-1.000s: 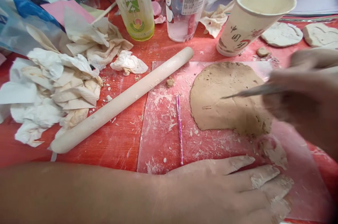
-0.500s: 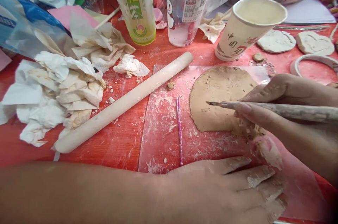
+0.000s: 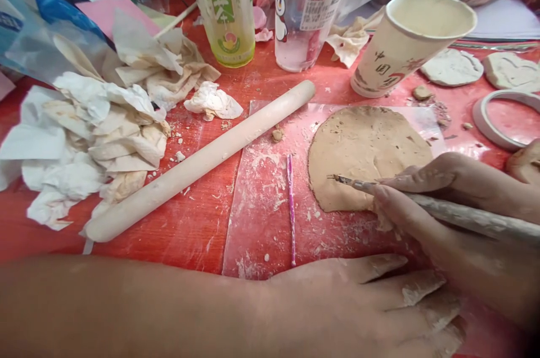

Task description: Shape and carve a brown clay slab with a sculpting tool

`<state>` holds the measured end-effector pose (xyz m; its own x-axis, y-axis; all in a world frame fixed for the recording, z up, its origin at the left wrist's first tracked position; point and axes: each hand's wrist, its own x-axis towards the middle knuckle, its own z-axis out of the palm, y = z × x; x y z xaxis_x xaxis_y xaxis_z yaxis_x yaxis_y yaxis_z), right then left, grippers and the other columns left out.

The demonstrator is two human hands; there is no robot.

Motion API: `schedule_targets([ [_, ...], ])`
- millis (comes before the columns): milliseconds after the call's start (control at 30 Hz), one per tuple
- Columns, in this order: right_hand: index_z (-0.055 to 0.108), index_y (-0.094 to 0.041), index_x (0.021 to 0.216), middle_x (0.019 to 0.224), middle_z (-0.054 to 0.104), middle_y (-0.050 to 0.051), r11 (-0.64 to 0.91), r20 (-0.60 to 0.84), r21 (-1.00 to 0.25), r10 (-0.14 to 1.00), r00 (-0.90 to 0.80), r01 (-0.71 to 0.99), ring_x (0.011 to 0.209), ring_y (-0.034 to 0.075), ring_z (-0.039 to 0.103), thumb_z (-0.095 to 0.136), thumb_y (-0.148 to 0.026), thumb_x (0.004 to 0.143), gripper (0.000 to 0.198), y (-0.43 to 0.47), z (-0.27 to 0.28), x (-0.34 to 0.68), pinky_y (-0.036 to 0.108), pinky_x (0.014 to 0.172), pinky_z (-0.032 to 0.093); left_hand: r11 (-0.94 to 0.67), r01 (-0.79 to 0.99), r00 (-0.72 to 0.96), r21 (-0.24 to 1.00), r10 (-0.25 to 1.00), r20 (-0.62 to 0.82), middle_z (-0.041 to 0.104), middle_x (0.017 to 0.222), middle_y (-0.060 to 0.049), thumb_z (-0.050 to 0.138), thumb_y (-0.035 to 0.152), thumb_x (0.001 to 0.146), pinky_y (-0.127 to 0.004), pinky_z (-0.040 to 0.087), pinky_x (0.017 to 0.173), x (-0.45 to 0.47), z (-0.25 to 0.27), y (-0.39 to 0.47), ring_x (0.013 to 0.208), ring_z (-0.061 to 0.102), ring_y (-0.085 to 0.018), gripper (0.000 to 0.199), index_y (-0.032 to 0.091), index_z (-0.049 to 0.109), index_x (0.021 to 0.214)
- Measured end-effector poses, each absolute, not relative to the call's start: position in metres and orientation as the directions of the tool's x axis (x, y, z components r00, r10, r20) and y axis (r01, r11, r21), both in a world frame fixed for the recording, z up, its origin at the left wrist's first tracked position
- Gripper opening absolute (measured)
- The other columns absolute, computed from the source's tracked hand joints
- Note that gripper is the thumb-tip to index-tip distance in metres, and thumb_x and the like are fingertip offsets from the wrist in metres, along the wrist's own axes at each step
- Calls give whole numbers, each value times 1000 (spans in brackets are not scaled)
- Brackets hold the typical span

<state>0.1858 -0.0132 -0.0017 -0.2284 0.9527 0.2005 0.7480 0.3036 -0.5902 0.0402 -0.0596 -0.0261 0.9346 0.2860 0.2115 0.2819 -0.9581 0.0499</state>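
Observation:
Pinched in my right hand (image 3: 447, 195) is a slim clay-smeared carving tool (image 3: 459, 213), its dark pointed tip touching the left part of a flat tan clay slab (image 3: 358, 144). Short cut marks show in the clay at that tip. The slab lies on a clear plastic sheet (image 3: 253, 217) dusted with clay crumbs. My left hand (image 3: 392, 296) rests flat, palm down, in front of the slab, its clay-stained fingers stretched out and holding nothing. A thin purple stick (image 3: 291, 209) lies between the slab and the wooden rolling pin (image 3: 202, 161).
Crumpled tissues (image 3: 109, 139) pile up at the left. Behind stand a green-labelled bottle (image 3: 225, 15), a clear plastic cup (image 3: 301, 26) and a paper cup (image 3: 405, 49). At the right lie a tape roll (image 3: 483, 116) and two pale clay discs, one being this disc (image 3: 453, 68).
The tool tip has moved down to the cut marks and the handle now slants more. My right hand has shifted slightly downward. The whole view has drifted a little; my left hand stays flat.

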Motion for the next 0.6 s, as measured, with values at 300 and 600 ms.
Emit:
schedule_targets([
  [300,50,-28,65,56,55,-4,247,146,-606,969,-200,756,42,8,43,57,-38,78,18,-17,3,177,21,37,38,-957,288,941,29,288,177,44,138,1,26,17,94,-36,23,111,42,-24,-61,131,35,-20,42,21,45,132],
  [600,52,-28,64,53,56,-5,258,155,-587,966,-206,768,38,7,42,57,-40,78,19,-16,1,177,22,36,36,-961,274,934,40,276,227,47,136,1,19,11,92,-32,26,110,29,-16,-54,129,39,-18,48,19,47,130],
])
